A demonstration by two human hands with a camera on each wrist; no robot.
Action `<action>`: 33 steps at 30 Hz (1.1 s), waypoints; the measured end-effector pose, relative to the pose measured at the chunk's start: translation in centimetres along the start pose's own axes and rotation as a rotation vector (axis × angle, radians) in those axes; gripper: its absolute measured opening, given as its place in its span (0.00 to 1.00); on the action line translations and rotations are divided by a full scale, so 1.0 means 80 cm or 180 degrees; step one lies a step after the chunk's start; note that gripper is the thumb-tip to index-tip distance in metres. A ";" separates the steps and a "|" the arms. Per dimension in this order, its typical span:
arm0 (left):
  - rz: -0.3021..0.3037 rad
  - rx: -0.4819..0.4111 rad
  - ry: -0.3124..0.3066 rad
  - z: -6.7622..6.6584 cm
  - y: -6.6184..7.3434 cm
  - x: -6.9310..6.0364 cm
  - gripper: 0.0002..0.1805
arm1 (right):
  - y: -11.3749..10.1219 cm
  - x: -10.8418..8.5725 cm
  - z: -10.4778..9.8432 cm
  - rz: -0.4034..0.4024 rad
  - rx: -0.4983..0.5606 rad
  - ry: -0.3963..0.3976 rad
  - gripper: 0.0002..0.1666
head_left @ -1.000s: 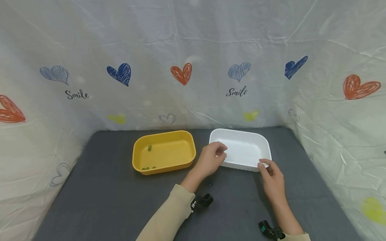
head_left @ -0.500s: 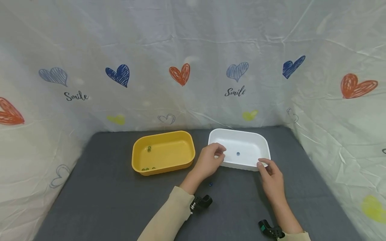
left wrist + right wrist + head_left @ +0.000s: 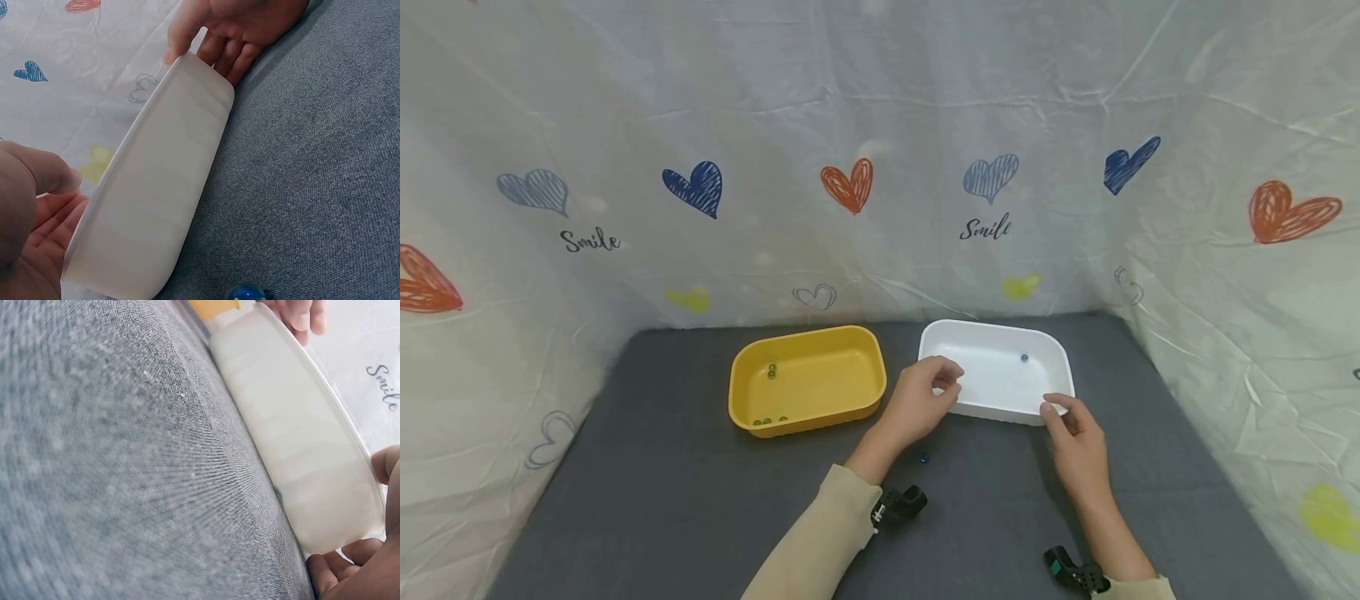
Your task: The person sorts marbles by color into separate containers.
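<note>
A small blue marble (image 3: 1024,357) lies inside the white tray (image 3: 1000,411), toward its back right. My left hand (image 3: 922,392) hangs over the tray's front left corner, fingers loosely bent, with nothing seen between them. At the front right corner my right hand (image 3: 1078,446) grips the tray, thumb and fingers about its rim and wall. A second blue marble (image 3: 924,458) rests on the dark cloth in front of the tray; the left wrist view catches this marble (image 3: 245,292) at its bottom edge.
To the left stands a yellow tray (image 3: 820,417) with several green marbles (image 3: 772,372) in it. Dark grey cloth (image 3: 685,517) covers the table. A pale curtain printed with hearts closes off the back and sides.
The blue marble came into sight in the white tray and rolled toward its back right. Both hands have stayed nearly in place.
</note>
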State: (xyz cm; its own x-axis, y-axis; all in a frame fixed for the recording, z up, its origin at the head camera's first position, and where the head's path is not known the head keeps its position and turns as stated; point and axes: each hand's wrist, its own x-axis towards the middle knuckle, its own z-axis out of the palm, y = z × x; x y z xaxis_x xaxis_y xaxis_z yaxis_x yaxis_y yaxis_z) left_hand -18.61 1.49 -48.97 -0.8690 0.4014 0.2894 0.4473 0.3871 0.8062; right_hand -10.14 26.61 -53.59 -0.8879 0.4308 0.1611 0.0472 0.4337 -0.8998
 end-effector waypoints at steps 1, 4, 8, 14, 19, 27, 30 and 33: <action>0.0003 -0.0006 0.0000 0.000 0.000 0.000 0.10 | 0.000 0.000 0.000 0.0002 0.0001 0.0000 0.18; 0.0013 0.0009 0.0007 -0.002 0.001 -0.001 0.10 | -0.001 -0.001 0.000 0.0003 -0.0005 -0.0007 0.19; 0.0072 0.0065 0.0041 -0.009 0.005 -0.003 0.10 | -0.001 -0.001 0.000 -0.0012 -0.0031 -0.0008 0.19; 0.0127 0.0147 0.0146 -0.025 0.011 -0.014 0.10 | -0.003 -0.003 0.000 -0.0025 -0.0052 -0.0009 0.19; 0.0228 0.0300 0.0128 -0.033 0.012 -0.029 0.11 | -0.005 -0.003 0.000 0.0009 0.0005 0.0006 0.19; 0.0336 0.0166 -0.0021 -0.032 0.009 -0.064 0.12 | -0.005 -0.003 -0.002 -0.0038 0.0030 0.0044 0.18; 0.0301 0.0180 -0.0092 -0.027 0.001 -0.074 0.12 | -0.005 -0.003 -0.002 -0.0018 0.0056 0.0044 0.18; 0.0259 0.0229 -0.0127 -0.023 -0.006 -0.083 0.12 | -0.006 -0.003 -0.002 -0.0011 0.0057 0.0041 0.18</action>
State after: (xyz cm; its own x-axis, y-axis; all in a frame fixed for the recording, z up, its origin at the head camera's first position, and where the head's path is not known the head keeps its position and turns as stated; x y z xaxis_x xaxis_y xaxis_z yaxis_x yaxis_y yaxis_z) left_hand -13.43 -2.86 -50.31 -0.8207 0.4662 0.3304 0.5313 0.4098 0.7414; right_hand -9.89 26.40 -53.13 -0.8822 0.4394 0.1693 0.0358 0.4211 -0.9063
